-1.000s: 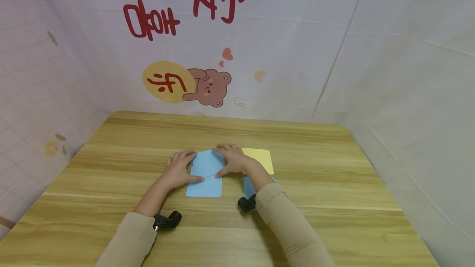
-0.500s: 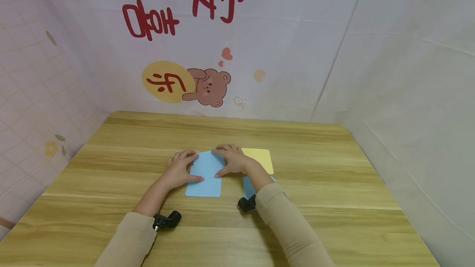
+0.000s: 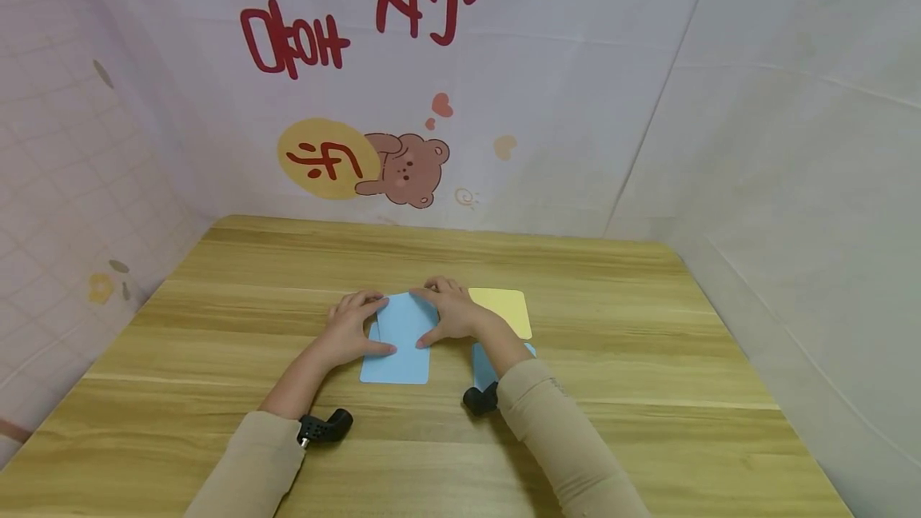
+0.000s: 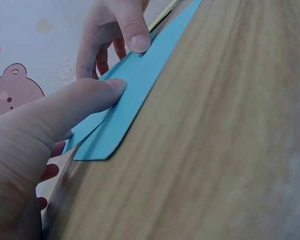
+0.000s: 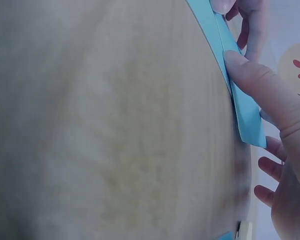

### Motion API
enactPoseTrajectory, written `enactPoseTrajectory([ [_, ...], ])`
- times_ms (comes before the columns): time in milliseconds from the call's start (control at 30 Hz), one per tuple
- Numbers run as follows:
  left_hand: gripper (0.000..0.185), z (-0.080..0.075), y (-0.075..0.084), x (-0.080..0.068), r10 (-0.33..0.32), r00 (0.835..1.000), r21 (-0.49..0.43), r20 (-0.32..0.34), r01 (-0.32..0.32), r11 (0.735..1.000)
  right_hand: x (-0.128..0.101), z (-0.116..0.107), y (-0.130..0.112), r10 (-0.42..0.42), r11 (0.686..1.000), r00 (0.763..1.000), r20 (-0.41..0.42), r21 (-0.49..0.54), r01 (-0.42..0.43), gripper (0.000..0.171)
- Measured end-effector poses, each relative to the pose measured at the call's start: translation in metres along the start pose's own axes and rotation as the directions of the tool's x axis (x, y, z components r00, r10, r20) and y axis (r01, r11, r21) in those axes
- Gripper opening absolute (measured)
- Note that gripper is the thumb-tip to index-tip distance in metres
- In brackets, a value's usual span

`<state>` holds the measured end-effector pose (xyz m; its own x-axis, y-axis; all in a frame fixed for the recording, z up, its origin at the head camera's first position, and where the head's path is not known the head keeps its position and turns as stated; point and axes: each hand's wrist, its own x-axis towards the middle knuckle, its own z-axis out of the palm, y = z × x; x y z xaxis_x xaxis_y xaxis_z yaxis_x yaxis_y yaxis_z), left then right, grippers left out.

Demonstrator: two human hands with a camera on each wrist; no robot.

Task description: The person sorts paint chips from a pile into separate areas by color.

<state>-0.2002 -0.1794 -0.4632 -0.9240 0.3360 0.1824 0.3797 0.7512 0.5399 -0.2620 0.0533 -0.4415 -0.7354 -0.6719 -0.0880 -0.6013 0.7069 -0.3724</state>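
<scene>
Here, the left hand [image 3: 350, 328] and right hand [image 3: 451, 312] press flat-fingered on a folded light-blue paper [image 3: 398, 342].

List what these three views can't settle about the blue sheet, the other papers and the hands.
- Second blue sheet: head view, mostly hidden under the right forearm; its size and shape are unclear.
- Yellow sheet: head view, near corner covered by the right hand.
- Blue sheet: wrist views show only its edges, at a grazing angle.
- Left hand: left wrist view, fingers behind the thumb are hidden.
- Right wrist view: the table is blurred.
</scene>
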Motion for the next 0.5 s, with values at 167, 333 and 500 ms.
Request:
enactPoseTrajectory([
  [167, 0.088, 0.002, -0.001, 0.001, 0.021, 1.000, -0.010, 0.001, -0.021, 1.000, -0.003, 0.000, -0.003, 0.001, 1.000, 1.000, -0.009, -0.001, -0.001, 0.103],
  [333, 0.089, 0.003, -0.002, 0.001, 0.047, 0.999, -0.028, -0.004, -0.047, 0.999, -0.007, -0.003, -0.007, 0.003, 1.000, 1.000, -0.018, -0.026, -0.003, 0.104],
  [500, 0.097, 0.003, -0.001, 0.000, 0.058, 0.998, -0.009, 0.016, -0.058, 0.998, -0.013, -0.003, -0.012, -0.006, 0.999, 0.999, -0.050, -0.054, 0.003, 0.104],
])
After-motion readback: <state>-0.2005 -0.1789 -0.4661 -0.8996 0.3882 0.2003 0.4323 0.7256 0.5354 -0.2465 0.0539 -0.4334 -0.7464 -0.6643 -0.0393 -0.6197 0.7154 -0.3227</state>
